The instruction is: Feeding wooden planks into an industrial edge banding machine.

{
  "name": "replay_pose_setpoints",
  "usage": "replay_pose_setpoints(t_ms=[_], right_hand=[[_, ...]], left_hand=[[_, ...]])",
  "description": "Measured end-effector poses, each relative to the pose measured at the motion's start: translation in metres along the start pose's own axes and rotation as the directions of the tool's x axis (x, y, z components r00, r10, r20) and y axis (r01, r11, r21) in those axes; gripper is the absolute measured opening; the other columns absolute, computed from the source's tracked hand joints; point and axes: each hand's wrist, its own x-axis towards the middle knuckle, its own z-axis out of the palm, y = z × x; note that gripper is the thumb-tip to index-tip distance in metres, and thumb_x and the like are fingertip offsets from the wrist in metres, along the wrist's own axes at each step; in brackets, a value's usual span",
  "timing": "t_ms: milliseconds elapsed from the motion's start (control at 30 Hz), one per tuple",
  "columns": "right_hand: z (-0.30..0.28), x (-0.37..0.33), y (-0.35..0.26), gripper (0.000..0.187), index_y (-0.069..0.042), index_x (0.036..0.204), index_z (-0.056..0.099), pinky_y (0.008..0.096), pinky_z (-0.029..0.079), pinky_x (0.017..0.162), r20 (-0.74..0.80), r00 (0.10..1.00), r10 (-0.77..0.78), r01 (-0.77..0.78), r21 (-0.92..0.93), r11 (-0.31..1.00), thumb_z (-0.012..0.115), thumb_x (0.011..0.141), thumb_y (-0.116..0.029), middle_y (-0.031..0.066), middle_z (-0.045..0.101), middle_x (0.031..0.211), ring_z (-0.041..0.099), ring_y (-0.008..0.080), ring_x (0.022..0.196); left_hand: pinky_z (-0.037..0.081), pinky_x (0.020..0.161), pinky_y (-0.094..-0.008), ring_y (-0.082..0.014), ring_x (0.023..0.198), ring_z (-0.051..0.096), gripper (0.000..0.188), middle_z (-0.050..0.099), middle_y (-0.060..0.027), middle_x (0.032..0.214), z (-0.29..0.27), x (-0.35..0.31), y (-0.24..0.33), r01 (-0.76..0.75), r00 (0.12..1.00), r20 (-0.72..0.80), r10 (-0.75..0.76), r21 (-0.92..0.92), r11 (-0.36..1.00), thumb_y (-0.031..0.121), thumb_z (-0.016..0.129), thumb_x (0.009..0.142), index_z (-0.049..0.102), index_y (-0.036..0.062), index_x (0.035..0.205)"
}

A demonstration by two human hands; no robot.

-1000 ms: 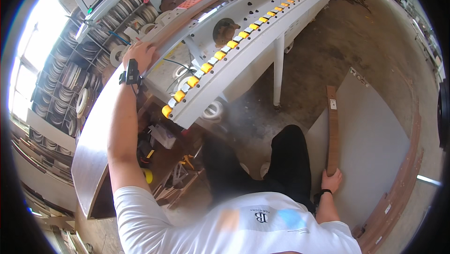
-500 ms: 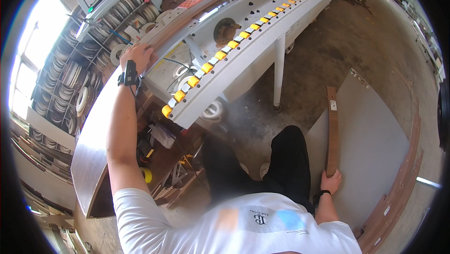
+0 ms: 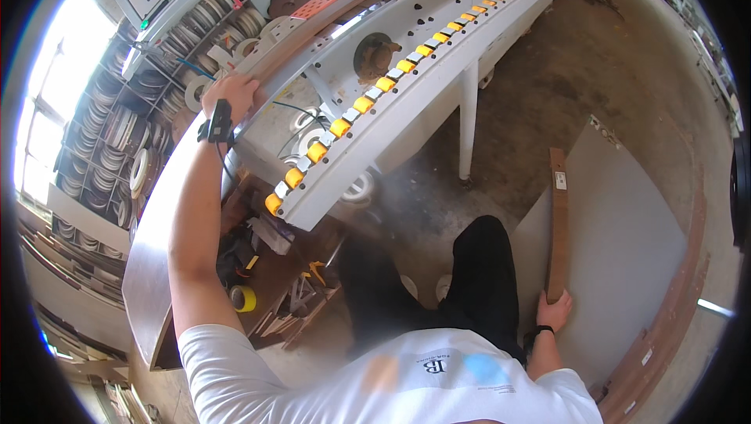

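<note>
Two bare hands, one head view. Left hand (image 3: 229,94) stretched far up and out, arm straight, black wrist strap, palm down and fingers curled over the far end of a long brown panel (image 3: 160,244) that runs back under the forearm. Right hand (image 3: 554,310) low at the hip, fingers wrapped round the near end of one narrow brown wood strip (image 3: 558,224), which stands upright beyond the hand, leaning against one large grey board (image 3: 634,244). Right of the left hand, a white conveyor rail (image 3: 391,123) with a row of yellow rollers (image 3: 341,127), too many to count surely. One yellow tape roll (image 3: 243,298) below the left elbow.
</note>
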Motion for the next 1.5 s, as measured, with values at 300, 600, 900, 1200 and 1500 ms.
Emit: replay_pose_setpoints(t_ms=[300,600,900,1200,1500], right_hand=[[0.002,-0.001,0.005,0.072,-0.006,0.143,0.057,0.0517,0.049,0.110,0.033,0.999,-0.002,0.005,-0.071,0.997,0.083,0.086,-0.043,0.0183,0.062,0.141,0.056,0.0409,0.133],[0.007,-0.007,0.018,0.076,-0.006,0.141,0.061,0.0516,0.049,0.108,-0.036,0.998,-0.042,0.041,-0.020,0.999,0.087,0.081,-0.045,0.0195,0.066,0.136,0.059,0.0432,0.126],[-0.019,-0.031,0.018,0.070,-0.008,0.133,0.068,0.0499,0.053,0.103,-0.167,0.985,0.050,-0.038,0.073,0.997,0.092,0.078,-0.043,0.0144,0.072,0.128,0.064,0.0394,0.120],[-0.092,-0.028,-0.029,0.066,-0.004,0.130,0.069,0.0464,0.054,0.099,-0.339,0.918,-0.205,0.294,0.238,0.926,0.096,0.076,-0.032,0.0138,0.073,0.124,0.066,0.0364,0.113],[-0.170,-0.026,-0.118,0.064,-0.006,0.127,0.072,0.0471,0.056,0.094,-0.525,0.615,-0.588,0.769,0.234,0.595,0.096,0.072,-0.028,0.0129,0.073,0.121,0.068,0.0361,0.107]], left_hand=[[0.057,0.098,-0.0473,-0.0335,0.118,0.070,0.035,0.077,-0.0072,0.122,0.034,0.061,0.052,-0.042,0.994,-0.097,0.047,0.053,0.998,0.044,0.052,0.108,0.078,0.0214,0.117],[0.054,0.104,-0.0494,-0.0390,0.123,0.068,0.045,0.073,-0.0158,0.131,0.031,0.056,0.048,-0.020,1.000,-0.004,0.020,-0.012,1.000,0.050,0.051,0.107,0.075,0.0188,0.128],[0.054,0.105,-0.0469,-0.0352,0.126,0.066,0.036,0.071,-0.0082,0.137,0.009,0.030,0.074,-0.322,0.929,-0.199,0.311,-0.027,0.946,0.026,0.065,0.102,0.068,0.0165,0.137],[0.055,0.102,-0.0433,-0.0302,0.116,0.071,0.036,0.076,-0.0068,0.126,-0.114,-0.114,0.225,-0.906,0.419,-0.505,0.754,-0.183,0.381,0.007,0.083,0.085,0.076,0.0096,0.121],[0.053,0.110,-0.0449,-0.0265,0.124,0.067,0.037,0.069,-0.0029,0.139,-0.124,-0.190,0.276,-0.980,0.156,-0.545,0.824,0.018,0.197,0.017,0.077,0.083,0.071,0.0151,0.119]])
